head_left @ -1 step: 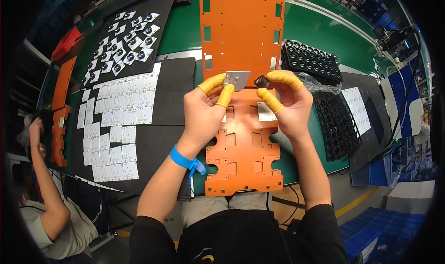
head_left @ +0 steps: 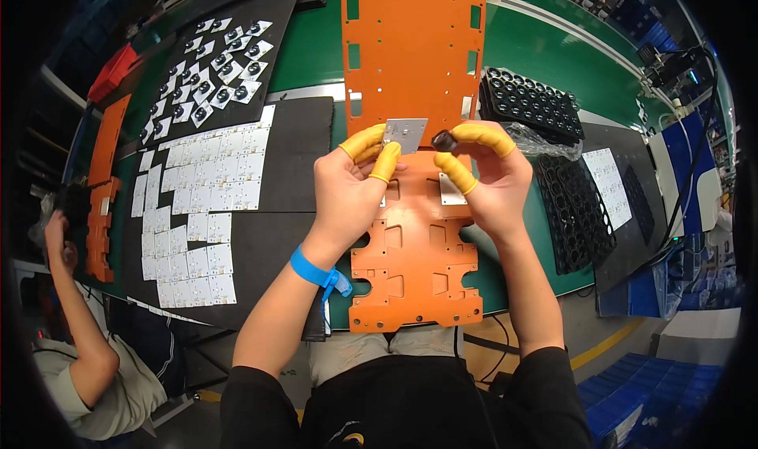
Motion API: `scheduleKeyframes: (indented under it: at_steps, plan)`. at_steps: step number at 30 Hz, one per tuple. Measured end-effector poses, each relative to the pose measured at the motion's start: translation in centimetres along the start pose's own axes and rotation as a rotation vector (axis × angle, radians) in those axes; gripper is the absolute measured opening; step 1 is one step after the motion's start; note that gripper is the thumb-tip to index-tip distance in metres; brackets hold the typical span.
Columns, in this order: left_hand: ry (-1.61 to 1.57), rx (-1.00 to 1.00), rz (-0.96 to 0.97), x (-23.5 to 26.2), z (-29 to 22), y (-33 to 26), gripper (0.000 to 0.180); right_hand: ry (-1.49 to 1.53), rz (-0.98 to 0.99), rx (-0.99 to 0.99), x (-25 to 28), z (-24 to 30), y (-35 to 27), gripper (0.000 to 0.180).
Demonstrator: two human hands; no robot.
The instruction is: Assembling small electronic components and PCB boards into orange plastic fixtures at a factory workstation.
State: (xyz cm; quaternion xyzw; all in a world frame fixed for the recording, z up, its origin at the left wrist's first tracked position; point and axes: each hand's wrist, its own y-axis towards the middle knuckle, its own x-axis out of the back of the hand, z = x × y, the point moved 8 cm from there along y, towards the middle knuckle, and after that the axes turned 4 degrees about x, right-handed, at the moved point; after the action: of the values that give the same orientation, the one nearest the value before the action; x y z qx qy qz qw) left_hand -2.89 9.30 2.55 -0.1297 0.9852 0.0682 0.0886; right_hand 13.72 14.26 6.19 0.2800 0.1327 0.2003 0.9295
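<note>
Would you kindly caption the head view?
Left hand holds a small square plate; right hand pinches a black part.

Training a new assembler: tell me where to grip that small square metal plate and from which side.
Pinch the small square metal plate by its left edge, coming from the left as the left hand does; it is thin and flat, and that leaves its face open to the right hand.

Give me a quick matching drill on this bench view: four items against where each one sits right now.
Items:
1. small square metal plate
2. small black round part
3. black moulded tray
4. blue wristband

Places:
A. on the left wrist
B. pinched in the left hand
C. on the green table, right of the big orange panel
D. pinched in the right hand

Pairs: 1-B, 2-D, 3-C, 4-A
</note>
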Motion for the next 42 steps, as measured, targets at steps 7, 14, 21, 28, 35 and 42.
scheduleKeyframes:
  at_steps: [7, 14, 21, 28, 35, 42]
  plan:
    - [0.103, -0.282, 0.105, -1.7, -0.9, -0.9, 0.032, -0.401, 0.071, 0.262, -1.0, 0.8, -0.3, 0.028]
    - [0.294, -0.338, 0.142, -1.9, -1.9, -1.3, 0.039, -0.334, 0.085, 0.258, -1.5, 0.5, -0.7, 0.029]
    - [0.29, -0.414, 0.129, -1.9, -2.1, -1.3, 0.04, -0.281, 0.017, 0.233, -1.1, 0.3, -0.9, 0.028]
    - [0.363, -0.477, 0.102, -2.1, -2.8, -1.6, 0.039, -0.001, 0.002, -0.14, -0.8, -1.5, -1.1, 0.023]
    - [0.524, -0.737, 0.055, -1.8, -4.0, -1.8, 0.033, 0.212, 0.143, -0.45, 0.2, -3.9, -0.5, 0.032]
    - [0.633, -0.869, 0.153, -3.1, -4.3, -2.4, 0.041, 0.133, 0.286, -0.695, -0.1, -3.8, -1.6, 0.021]
